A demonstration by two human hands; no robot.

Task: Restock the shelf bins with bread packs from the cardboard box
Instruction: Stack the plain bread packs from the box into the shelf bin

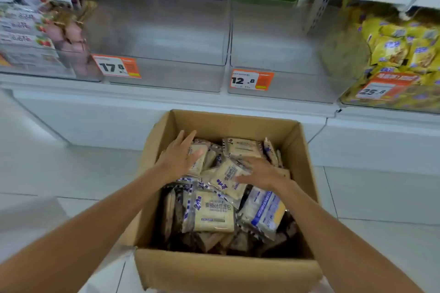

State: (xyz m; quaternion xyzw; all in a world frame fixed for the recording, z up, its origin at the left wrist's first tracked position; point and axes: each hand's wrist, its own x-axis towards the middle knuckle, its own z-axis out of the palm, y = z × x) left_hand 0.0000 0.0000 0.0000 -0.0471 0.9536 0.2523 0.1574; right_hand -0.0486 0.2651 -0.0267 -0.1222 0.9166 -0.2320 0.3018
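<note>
One cardboard box (pixel 214 271), two hands (pixel 177 159) (pixel 262 171), three price tags (pixel 252 79) — bread packs (pixel 214 214) uncounted

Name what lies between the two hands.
Bread packs in the box fill the gap between the left hand and right hand, per the head view.

An open cardboard box (pixel 214 271) sits on the floor, holding jumbled cream-and-blue bread packs (pixel 212 215). Beyond it, two clear shelf bins (pixel 166 74) stand empty, side by side.

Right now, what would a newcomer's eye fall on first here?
The open cardboard box on the floor, heaped with bread packs, with the left hand and right hand spread over them. Above it, two clear shelf bins, tagged 17.8 and 12.8, stand empty.
</note>
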